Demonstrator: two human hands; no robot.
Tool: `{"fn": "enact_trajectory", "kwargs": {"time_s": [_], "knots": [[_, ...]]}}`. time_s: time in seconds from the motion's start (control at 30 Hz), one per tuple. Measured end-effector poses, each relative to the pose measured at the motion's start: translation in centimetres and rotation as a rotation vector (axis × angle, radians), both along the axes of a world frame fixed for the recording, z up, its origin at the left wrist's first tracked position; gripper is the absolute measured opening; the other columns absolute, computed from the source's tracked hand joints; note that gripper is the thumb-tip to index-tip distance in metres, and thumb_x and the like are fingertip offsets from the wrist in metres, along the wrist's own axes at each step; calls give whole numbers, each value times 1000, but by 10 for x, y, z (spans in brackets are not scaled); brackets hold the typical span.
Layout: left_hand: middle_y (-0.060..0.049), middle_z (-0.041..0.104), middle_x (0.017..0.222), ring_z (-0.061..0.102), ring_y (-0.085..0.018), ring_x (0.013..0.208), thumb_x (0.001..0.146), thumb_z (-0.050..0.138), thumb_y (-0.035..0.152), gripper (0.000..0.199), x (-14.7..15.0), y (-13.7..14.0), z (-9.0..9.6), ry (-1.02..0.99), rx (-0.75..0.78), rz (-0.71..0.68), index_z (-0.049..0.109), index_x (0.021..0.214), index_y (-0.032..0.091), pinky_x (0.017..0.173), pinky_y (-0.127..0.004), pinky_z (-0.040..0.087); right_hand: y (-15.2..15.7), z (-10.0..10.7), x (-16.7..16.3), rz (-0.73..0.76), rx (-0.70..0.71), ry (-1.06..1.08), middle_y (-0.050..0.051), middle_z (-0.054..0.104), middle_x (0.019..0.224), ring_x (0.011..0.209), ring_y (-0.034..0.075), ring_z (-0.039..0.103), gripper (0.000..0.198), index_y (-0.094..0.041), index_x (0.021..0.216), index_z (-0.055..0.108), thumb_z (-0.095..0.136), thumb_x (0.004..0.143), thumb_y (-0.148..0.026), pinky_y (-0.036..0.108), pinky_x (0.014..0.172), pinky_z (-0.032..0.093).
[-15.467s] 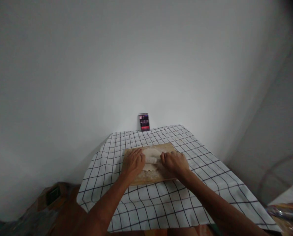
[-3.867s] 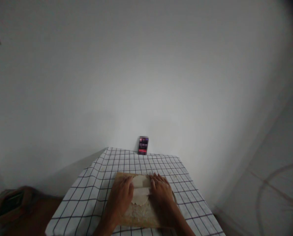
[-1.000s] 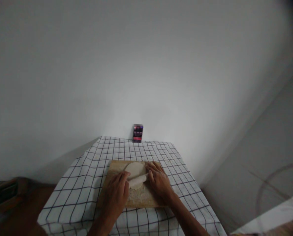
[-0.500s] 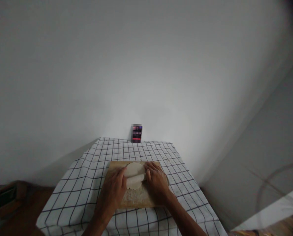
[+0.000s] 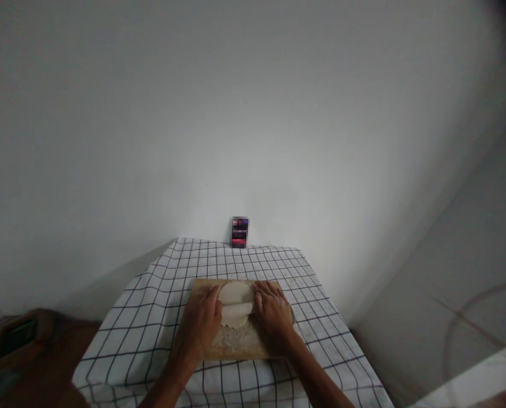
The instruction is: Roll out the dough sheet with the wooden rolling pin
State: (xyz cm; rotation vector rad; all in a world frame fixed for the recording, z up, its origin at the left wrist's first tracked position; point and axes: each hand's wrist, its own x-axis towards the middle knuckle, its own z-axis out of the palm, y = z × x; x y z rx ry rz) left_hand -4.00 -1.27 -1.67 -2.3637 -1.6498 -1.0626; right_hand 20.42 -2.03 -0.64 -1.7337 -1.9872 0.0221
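A flat, pale round of dough with an uneven edge lies on a floured wooden board. Across the dough lies a whitish rolling pin, its ends covered by my hands. Over its left end is my left hand, thumb toward the middle and fingers bent forward. My right hand presses on the right end, its fingers stretched toward the far edge of the board. Both palms hide the pin's ends and parts of the dough's sides.
Beneath the board spreads a white cloth with a dark grid. A small dark, blurred-out upright object with a red band stands at the table's back, against a pale wall. On the left, lower down, sits a brown box-like object.
The rolling pin, slightly slanted before, now lies nearly level across the dough. Both hands stay on it. The whole view has shifted a little.
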Motion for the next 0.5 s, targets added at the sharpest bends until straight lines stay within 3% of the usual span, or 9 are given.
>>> {"fn": "enact_trajectory", "kwargs": {"time_s": [0.17, 0.37, 0.5], "knots": [[-14, 74, 158, 68, -32, 150, 111, 47, 24, 47, -2, -14, -22, 2, 108, -26, 67, 154, 19, 125, -55, 60, -19, -18, 7, 17, 100, -8, 7, 68, 164, 160, 31, 56, 50, -25, 150, 76, 42, 113, -25, 56, 132, 46], [-18, 82, 143, 78, -34, 135, 111, 43, 24, 46, 1, 3, -15, 9, 86, -7, 74, 143, 15, 115, -58, 66, -13, -11, 1, -33, 33, -22, 8, 69, 162, 158, 33, 58, 52, -24, 149, 77, 37, 115, -27, 62, 131, 46], [-15, 79, 151, 74, -33, 142, 112, 44, 24, 48, -3, -3, -19, 12, 107, -29, 70, 152, 18, 119, -59, 65, -20, -15, 5, -5, 32, -9, 8, 66, 165, 161, 33, 54, 51, -27, 152, 75, 41, 114, -27, 60, 131, 46]]}}
